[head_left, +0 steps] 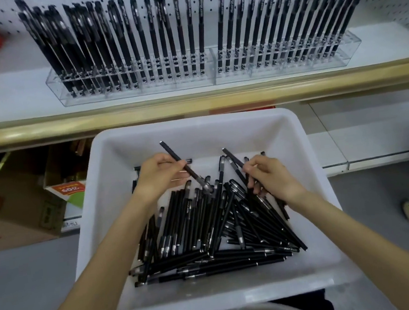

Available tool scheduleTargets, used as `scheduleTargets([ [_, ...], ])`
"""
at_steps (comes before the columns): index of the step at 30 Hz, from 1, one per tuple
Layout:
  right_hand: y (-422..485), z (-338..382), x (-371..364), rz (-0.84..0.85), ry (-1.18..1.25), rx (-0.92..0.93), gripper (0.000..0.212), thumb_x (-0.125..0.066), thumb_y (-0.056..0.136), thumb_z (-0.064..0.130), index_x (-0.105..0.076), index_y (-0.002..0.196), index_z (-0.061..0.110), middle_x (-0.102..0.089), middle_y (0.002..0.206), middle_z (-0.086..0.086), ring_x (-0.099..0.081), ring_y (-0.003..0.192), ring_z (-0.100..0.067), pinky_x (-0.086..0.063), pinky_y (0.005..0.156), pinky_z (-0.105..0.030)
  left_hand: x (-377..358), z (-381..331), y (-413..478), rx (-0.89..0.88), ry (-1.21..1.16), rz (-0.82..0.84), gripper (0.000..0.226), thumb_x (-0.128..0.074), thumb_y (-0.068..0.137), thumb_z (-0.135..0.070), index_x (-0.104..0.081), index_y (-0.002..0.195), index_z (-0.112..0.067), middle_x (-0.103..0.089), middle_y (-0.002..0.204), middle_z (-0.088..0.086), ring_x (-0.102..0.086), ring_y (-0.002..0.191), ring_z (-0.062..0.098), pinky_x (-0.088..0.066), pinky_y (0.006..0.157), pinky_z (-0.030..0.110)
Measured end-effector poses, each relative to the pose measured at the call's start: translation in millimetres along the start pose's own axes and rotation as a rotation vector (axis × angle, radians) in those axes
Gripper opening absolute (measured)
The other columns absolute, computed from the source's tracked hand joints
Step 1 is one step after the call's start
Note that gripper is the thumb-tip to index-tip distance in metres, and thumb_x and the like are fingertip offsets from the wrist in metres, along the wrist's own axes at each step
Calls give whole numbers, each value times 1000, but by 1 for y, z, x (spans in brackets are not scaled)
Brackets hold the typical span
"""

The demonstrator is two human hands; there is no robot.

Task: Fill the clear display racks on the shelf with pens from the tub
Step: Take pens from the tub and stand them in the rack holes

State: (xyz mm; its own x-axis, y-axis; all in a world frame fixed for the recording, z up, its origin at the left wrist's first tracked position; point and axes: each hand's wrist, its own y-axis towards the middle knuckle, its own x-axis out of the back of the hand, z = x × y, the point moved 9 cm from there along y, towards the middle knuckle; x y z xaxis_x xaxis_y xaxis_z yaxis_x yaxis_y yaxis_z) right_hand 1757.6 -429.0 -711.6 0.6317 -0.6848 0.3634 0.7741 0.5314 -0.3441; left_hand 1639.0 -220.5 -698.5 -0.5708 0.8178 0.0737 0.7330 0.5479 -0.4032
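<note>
Black pen (171, 154) pinched by left hand (159, 178) fingers; right hand (272, 176) fingers clamp second pen (232, 157) (over tub (194, 126)).

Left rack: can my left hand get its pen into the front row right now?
Probably yes. The left hand holds a pen over the tub; nothing stands before the left rack, whose front row looks empty.

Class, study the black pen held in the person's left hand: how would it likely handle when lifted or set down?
The pen looks slim and straight, so probably stiff and light in the left hand. Its round barrel would likely roll on the flat shelf. Its matte body seems unlikely to slip.
</note>
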Motion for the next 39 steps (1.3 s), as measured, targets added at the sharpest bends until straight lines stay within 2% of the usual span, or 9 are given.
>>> scheduleTargets([
  [3,2,15,-7,68,47,31,17,-51,97,10,-67,95,8,-61,66,-2,-51,49,-10,-41,45,-20,6,-11,-6,-16,-136,11,17,-64,88,-4,-59,104,2,-71,97,17,-72,83,23,-59,75,27],
  [7,9,28,-6,132,204,9,23,-49,96,2,-66,109,9,-65,78,-4,-55,61,-9,-45,57,-19,16,-19,-12,-33,-309,-3,23,-62,87,4,-59,108,12,-69,101,23,-70,91,28,-58,79,29],
  [12,14,52,11,121,258,53,21,-60,89,-2,-69,103,10,-72,81,-5,-66,72,-9,-53,67,-17,35,-20,-10,3,-517,-47,22,-62,87,-2,-60,106,9,-69,98,24,-70,96,30,-59,77,29],
  [15,15,68,21,86,216,96,15,-70,82,2,-72,94,9,-74,83,-7,-68,74,-12,-52,60,-19,42,-23,-10,-20,-516,-58,28,-63,87,-4,-60,111,10,-70,101,21,-69,97,28,-58,77,28],
  [22,20,105,26,32,188,179,12,-77,75,5,-74,85,11,-72,74,0,-60,56,-7,-42,49,-19,72,-37,-15,-85,-662,-177,10,-58,85,8,-65,90,3,-72,89,13,-71,91,24,-57,81,26],
  [28,27,129,18,75,305,247,10,-70,81,2,-72,90,3,-70,79,-5,-63,73,-12,-51,71,-20,98,-45,-26,-137,-726,-239,11,-59,82,9,-64,89,2,-74,80,9,-72,88,24,-57,81,27],
  [32,29,148,6,108,329,271,13,-68,82,0,-70,94,5,-68,82,-5,-63,76,-13,-51,75,-24,101,-53,-29,-148,-782,-195,14,-63,77,1,-65,90,-2,-74,82,10,-73,83,20,-59,75,27],
  [37,35,174,-7,115,342,307,26,-69,79,-6,-55,96,9,-67,87,-11,-65,86,-23,-53,89,-41,100,-58,-25,-123,-932,-150,8,-58,84,0,-63,90,-3,-73,88,9,-72,89,15,-57,70,21],
  [39,36,188,-12,134,360,334,31,-67,79,-10,-51,97,10,-69,88,-10,-68,87,-18,-52,87,-34,95,-62,-25,-104,-1027,-109,11,-59,81,0,-62,91,-1,-72,92,11,-71,92,16,-57,72,21],
])
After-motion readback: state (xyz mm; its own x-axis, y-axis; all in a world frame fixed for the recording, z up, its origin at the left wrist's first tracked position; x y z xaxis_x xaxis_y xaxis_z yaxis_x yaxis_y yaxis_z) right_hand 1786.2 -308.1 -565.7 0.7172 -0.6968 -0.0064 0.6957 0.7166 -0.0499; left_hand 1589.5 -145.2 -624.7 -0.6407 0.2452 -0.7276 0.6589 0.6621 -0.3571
